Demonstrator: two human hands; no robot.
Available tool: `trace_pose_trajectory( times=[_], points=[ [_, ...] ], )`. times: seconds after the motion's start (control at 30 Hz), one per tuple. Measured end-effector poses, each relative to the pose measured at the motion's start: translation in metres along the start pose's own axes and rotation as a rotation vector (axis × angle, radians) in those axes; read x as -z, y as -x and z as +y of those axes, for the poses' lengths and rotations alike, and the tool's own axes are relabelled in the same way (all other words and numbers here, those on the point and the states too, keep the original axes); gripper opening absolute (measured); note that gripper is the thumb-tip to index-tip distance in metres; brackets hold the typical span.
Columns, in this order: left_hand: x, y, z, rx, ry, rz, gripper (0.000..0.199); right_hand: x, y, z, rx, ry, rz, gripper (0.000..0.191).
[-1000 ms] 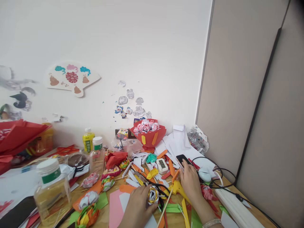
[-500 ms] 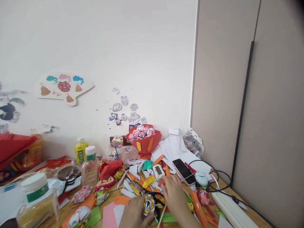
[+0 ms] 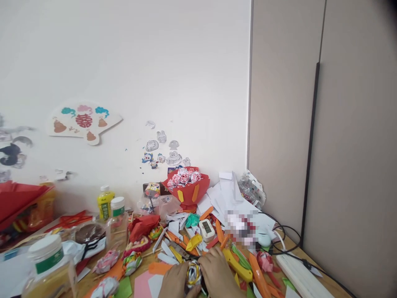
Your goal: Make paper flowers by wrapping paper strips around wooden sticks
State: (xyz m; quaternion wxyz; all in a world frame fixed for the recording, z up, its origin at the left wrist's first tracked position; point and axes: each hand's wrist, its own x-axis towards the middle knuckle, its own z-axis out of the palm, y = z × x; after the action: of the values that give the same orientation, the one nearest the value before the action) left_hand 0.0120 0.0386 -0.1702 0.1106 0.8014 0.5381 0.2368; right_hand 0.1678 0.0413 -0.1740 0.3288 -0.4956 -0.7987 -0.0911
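A paper flower (image 3: 194, 272) of white, yellow and dark strips stands between my two hands at the bottom middle. My left hand (image 3: 175, 281) is closed around its left side, with the thumb low in front. Against the flower's right side is my right hand (image 3: 217, 274), its fingers curled in. The flower's underside is hidden by the hands. Just right of my right hand lies a yellow utility knife (image 3: 238, 265). Folded paper strips in orange, yellow and white lie around both hands, with a yellow folded piece (image 3: 194, 242) beyond them.
A white timer (image 3: 206, 230), a red-wrapped bouquet (image 3: 186, 194) and white paper sheets (image 3: 231, 194) stand or lie behind. At right are a power strip (image 3: 305, 275), a cable and a mouse (image 3: 263, 237). Jars (image 3: 46, 265) and finished paper flowers (image 3: 107, 261) occupy the left.
My right hand has moved left and down, from over the strips to the flower's side, uncovering the yellow knife. My left hand stays at the flower. The phone area is now pixelated.
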Motion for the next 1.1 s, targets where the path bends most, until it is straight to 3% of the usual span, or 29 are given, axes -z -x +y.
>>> trace_pose_trajectory(
  times=[0.63,0.9,1.1],
  points=[
    [0.014,0.007,0.018,0.014,0.073,-0.007,0.03,0.008,0.005,0.004,-0.006,-0.059,-0.044,0.019],
    [0.001,0.004,0.006,0.007,0.027,0.009,0.035,-0.003,0.003,0.002,0.025,-0.002,0.007,0.016],
    [0.004,0.004,0.006,0.01,0.01,0.029,0.036,-0.008,-0.001,0.002,0.027,0.015,0.033,0.017]
  ],
)
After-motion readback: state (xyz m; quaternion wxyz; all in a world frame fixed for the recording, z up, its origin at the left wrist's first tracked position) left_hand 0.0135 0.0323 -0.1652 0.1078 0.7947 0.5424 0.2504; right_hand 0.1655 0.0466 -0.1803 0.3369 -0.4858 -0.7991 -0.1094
